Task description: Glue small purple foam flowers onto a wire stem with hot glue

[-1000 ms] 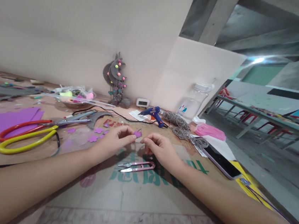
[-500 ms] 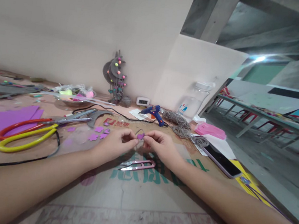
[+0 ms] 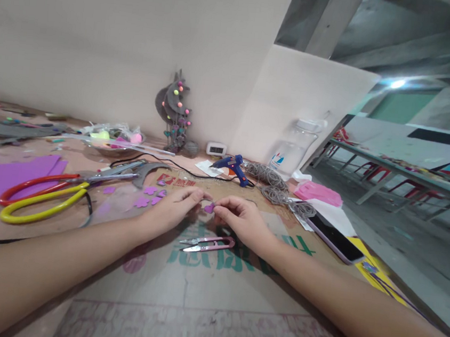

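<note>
A small purple felt piece (image 3: 209,208) is pinched between the thumb and fingers of my right hand (image 3: 243,220), above the cardboard. My left hand (image 3: 179,205) is just left of it, fingers closed together near the piece's upper edge. Something thin, perhaps a cord end, shows at its fingertips, too small to make out. Thread snips (image 3: 212,245) with a pink handle lie on the cardboard just below both hands. Several purple flower cutouts (image 3: 141,201) lie left of my left hand.
Large scissors (image 3: 43,214) with red and yellow handles lie left by purple sheets (image 3: 2,182). A blue glue gun (image 3: 235,167), grey cord (image 3: 274,195), a water bottle (image 3: 293,149) and a phone (image 3: 334,239) line the back and right. A moon ornament (image 3: 175,109) stands against the board.
My left fingers have moved slightly up and away from the purple piece, which stays in my right hand. The view has shifted slightly.
</note>
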Available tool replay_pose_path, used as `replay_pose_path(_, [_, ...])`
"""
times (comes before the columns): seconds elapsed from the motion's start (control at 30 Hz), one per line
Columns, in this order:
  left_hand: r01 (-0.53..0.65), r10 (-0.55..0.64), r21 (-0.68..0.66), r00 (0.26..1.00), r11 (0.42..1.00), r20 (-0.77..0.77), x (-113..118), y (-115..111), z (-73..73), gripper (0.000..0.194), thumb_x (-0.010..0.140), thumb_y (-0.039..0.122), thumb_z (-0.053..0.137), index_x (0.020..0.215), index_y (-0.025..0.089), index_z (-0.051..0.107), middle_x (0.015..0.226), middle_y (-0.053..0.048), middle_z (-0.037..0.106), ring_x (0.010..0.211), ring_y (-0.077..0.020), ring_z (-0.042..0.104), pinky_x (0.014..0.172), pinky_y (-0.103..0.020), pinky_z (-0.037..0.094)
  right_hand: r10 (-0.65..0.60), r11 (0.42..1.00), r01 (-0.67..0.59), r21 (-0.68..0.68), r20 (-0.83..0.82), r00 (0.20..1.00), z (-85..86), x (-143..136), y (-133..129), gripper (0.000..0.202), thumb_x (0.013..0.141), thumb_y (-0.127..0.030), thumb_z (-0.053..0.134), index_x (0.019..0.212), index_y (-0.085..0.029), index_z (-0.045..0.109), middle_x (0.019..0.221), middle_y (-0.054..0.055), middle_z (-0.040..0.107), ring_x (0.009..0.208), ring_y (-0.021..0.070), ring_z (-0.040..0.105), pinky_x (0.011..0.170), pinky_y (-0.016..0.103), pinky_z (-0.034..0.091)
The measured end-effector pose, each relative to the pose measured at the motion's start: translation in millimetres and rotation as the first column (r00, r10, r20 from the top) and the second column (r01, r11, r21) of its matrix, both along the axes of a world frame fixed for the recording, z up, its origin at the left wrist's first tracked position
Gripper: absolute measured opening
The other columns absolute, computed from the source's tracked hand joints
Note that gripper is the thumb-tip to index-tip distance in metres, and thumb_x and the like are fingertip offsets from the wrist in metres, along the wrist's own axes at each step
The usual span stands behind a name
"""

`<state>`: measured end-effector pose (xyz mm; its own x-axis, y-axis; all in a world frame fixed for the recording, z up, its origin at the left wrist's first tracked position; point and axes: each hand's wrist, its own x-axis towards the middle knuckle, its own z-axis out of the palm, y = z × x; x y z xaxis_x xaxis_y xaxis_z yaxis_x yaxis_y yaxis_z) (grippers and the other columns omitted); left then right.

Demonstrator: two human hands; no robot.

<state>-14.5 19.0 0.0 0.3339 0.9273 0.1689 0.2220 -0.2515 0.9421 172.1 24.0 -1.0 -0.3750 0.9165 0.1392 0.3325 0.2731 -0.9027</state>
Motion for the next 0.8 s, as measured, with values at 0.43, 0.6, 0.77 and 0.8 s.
replay_pose_path(0.43, [-0.09, 0.132, 0.205, 0.97, 0.975, -0.204, 1.1, -7.5, 2.2, 0.027, 0.083, 0.041, 0.048, 0.073, 0.017, 0.054, 0.068, 0.002, 0.056, 0.063, -0.0123, 0.05, 0.057, -0.023, 0.036, -0.101, 0.995, 0.099, 0.028, 0.072, 0.992, 9.4, -3.2, -2.8, 0.018, 0.077, -0.033, 0.058, 0.076, -0.015, 0.061, 0.065, 0.001, 0.064, 0.059, 0.0126, 0.059, 0.057, 0.023, 0.047])
replay_pose_path(0.6, [-0.08, 0.126, 0.185, 0.96, 0.979, -0.249, 2.0, -8.2, 1.8, 0.028, 0.083, 0.044, 0.048, 0.077, 0.018, 0.057, 0.069, 0.002, 0.058, 0.062, -0.0127, 0.051, 0.056, -0.023, 0.035, -0.085, 0.996, 0.082, 0.045, 0.065, 0.994, 11.1, -4.0, -4.0, 0.018, 0.077, -0.032, 0.058, 0.073, -0.015, 0.061, 0.064, 0.001, 0.062, 0.059, 0.0116, 0.057, 0.057, 0.022, 0.045])
replay_pose_path(0.77, [-0.045, 0.101, 0.201, 0.956, 0.979, -0.277, 2.5, -9.6, 2.2, 0.029, 0.084, 0.043, 0.045, 0.084, 0.019, 0.061, 0.069, 0.001, 0.058, 0.064, -0.0139, 0.053, 0.057, -0.024, 0.036, -0.064, 0.997, 0.062, 0.042, 0.044, 0.997, 12.2, -4.8, -6.5, 0.018, 0.077, -0.032, 0.058, 0.072, -0.015, 0.06, 0.062, 0.0, 0.061, 0.056, 0.0105, 0.055, 0.055, 0.021, 0.043])
replay_pose_path(0.8, [-0.041, 0.099, 0.205, 0.954, 0.978, -0.283, 2.4, -10.0, 2.6, 0.029, 0.084, 0.043, 0.044, 0.083, 0.018, 0.061, 0.068, 0.001, 0.058, 0.064, -0.0141, 0.053, 0.057, -0.024, 0.036, -0.059, 0.997, 0.057, 0.044, 0.045, 0.997, 11.9, -4.6, -6.4, 0.018, 0.077, -0.032, 0.058, 0.071, -0.015, 0.06, 0.061, -0.001, 0.061, 0.055, 0.0102, 0.054, 0.054, 0.021, 0.043])
